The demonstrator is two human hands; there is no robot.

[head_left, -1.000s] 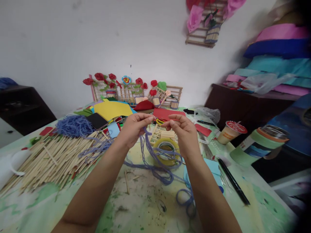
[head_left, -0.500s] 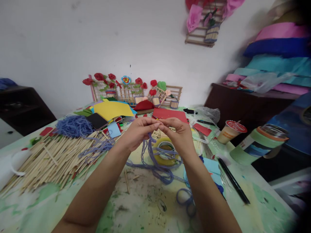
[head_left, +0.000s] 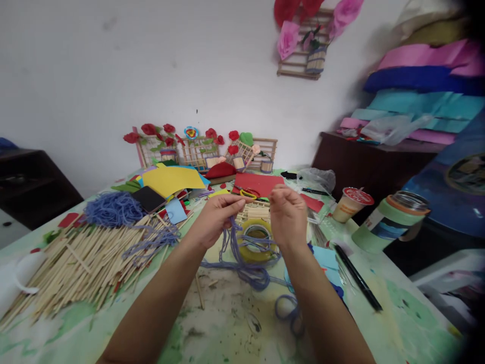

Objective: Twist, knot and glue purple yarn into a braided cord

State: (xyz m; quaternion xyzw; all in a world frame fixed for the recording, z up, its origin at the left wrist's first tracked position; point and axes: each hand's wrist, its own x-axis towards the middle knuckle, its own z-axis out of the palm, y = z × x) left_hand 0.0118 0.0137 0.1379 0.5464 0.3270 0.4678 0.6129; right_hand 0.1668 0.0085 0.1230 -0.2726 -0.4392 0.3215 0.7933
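My left hand (head_left: 216,218) pinches purple yarn (head_left: 234,237) between thumb and fingertips; the strands hang from it onto the table. To its right, my right hand (head_left: 288,215) is raised with its fingers curled together, and whatever it may hold is too small to make out. Below and between the hands lies a roll of yellow tape (head_left: 246,247) with yarn draped across it. Just behind the tape is a small panel of sticks (head_left: 257,212). Yellow-handled scissors (head_left: 248,193) lie beyond, by a red sheet (head_left: 271,184).
Loose sticks (head_left: 87,258) and a purple yarn pile (head_left: 112,208) cover the left. At the right stand a cup (head_left: 350,205) and a green jar (head_left: 390,222), with a black pen (head_left: 358,277) nearer. Stick frames with paper flowers (head_left: 197,151) lean on the wall.
My right hand has come away from my left hand, moving right, and the two are now apart. The view has shifted slightly. My left hand still pinches the yarn.
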